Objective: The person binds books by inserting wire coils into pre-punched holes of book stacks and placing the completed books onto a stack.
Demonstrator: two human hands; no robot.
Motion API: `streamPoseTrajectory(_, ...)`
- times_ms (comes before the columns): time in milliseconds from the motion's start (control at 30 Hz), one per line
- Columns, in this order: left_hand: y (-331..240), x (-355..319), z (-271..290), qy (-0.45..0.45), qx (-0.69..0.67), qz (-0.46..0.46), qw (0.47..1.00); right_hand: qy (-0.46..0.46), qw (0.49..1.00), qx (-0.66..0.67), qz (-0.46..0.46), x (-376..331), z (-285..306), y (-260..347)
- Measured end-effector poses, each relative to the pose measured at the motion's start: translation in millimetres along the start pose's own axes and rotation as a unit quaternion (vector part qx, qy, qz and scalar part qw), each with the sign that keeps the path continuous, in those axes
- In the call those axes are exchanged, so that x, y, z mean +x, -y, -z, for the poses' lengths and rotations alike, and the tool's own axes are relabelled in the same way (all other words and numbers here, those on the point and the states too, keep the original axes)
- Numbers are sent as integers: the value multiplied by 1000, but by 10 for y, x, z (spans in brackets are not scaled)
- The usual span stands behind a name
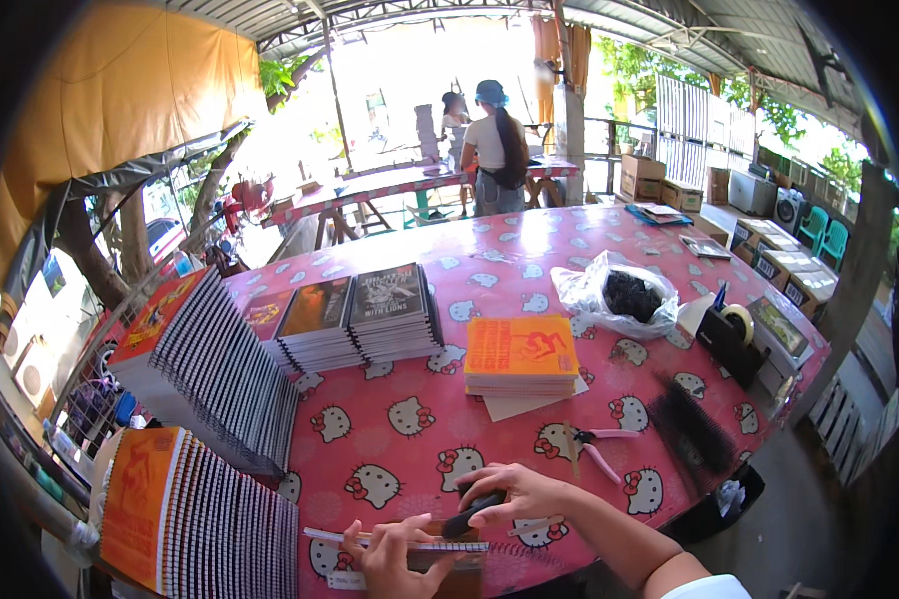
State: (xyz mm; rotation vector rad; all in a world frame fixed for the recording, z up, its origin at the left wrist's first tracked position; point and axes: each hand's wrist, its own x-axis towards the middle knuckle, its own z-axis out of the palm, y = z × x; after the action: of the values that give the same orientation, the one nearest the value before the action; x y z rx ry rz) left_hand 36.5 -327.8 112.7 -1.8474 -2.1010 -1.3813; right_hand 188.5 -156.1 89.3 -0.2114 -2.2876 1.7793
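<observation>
At the near edge of the table, my left hand (400, 561) grips a thin book (378, 539) held on edge, fingers over its upper side and thumb toward its right end. My right hand (517, 496) is closed around a black oblong tool (472, 515), whose lower end meets the book's edge. A dark spiral binding coil (525, 561) sticks out past the book's right end. Beyond my right hand lie pink-handled pliers (603, 457) and a thin wooden stick (572, 454). What lies beneath the book is mostly hidden by my left hand.
Tall stacks of spiral-bound books (220, 384) line the left side, with shorter stacks (395, 314) behind. Orange-covered books (520, 351) sit mid-table. Loose black coils (691, 431), a plastic bag (609, 292) and a tape dispenser (726, 339) stand right. Two people (491, 150) are at a far table.
</observation>
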Motion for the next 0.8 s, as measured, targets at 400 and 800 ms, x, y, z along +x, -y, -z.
streamPoseTrajectory(400,8,85,80,35,2,-101,994,-110,968,217,-67,-158,-235,-546)
streamPoseTrajectory(800,127,81,236,15,31,-43,998,33,979,176,96,96,-54,55)
